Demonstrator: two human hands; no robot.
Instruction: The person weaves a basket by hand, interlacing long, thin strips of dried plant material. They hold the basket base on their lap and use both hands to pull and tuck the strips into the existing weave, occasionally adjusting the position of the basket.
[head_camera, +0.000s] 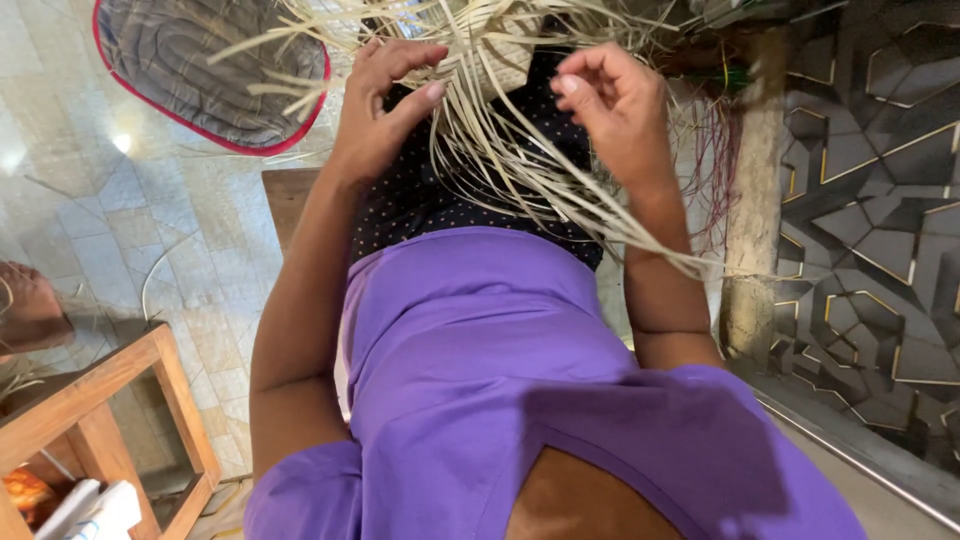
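1. Far left: wooden stool on the tiled floor; grey quilted mat with red edging above it. Neither is touched.
2. Left hand: raised, fingers curled, thumb and forefinger pinched on pale straw strips.
3. Centre: the strips fan out loose over a dark dotted cloth on the lap. A small woven patch shows at the top edge, partly out of view.
4. Right hand: fingers bent in, tips nipping another strip.
5. Judgement: weaving under way. Only a small part looks plaited; most strips hang free, so much is left. Full extent cannot be told.
6. Right: wooden post, patterned wall.
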